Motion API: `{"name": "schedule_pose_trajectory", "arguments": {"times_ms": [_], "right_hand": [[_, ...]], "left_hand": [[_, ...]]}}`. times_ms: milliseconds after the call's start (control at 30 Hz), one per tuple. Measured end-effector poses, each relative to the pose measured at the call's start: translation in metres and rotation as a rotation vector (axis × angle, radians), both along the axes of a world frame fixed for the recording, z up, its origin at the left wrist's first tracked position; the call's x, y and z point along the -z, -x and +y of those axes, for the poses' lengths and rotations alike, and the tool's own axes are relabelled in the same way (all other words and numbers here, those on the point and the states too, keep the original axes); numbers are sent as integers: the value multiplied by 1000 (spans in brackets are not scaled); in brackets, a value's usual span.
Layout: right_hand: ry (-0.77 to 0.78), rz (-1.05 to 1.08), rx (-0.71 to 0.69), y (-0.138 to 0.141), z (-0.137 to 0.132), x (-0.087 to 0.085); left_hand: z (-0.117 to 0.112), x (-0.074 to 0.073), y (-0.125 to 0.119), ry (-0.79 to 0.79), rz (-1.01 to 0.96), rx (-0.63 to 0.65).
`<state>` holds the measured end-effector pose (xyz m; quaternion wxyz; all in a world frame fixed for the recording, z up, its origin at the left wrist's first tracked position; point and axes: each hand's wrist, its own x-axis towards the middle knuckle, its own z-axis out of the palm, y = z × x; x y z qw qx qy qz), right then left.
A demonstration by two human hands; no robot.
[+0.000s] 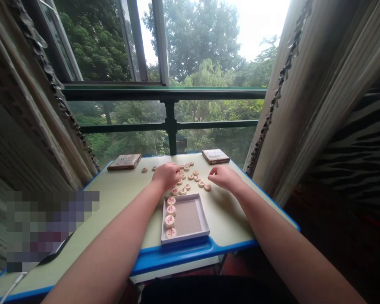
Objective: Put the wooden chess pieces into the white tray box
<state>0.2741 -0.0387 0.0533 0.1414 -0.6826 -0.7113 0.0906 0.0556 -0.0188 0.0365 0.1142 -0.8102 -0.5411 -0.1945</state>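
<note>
Your left hand (167,175) curls near discs (196,178), grip unclear | your right hand (224,177) likewise | box (189,218) holds four

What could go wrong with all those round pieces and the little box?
The open box sits right by the blue table edge, so a bump might tip it off. The left hand is close to the loose pieces and could knock some away. The four pieces inside might slide, since there's bare space beside them.
</note>
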Motion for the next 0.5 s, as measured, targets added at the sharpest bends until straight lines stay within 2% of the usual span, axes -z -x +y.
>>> {"name": "schedule_pose_trajectory", "arguments": {"times_ms": [233,500], "right_hand": [[201,25,-177,-1,0,0],[228,2,-281,0,-9,-2]], "left_hand": [[12,4,12,37,-66,-20],[18,6,20,54,-96,-33]]}}
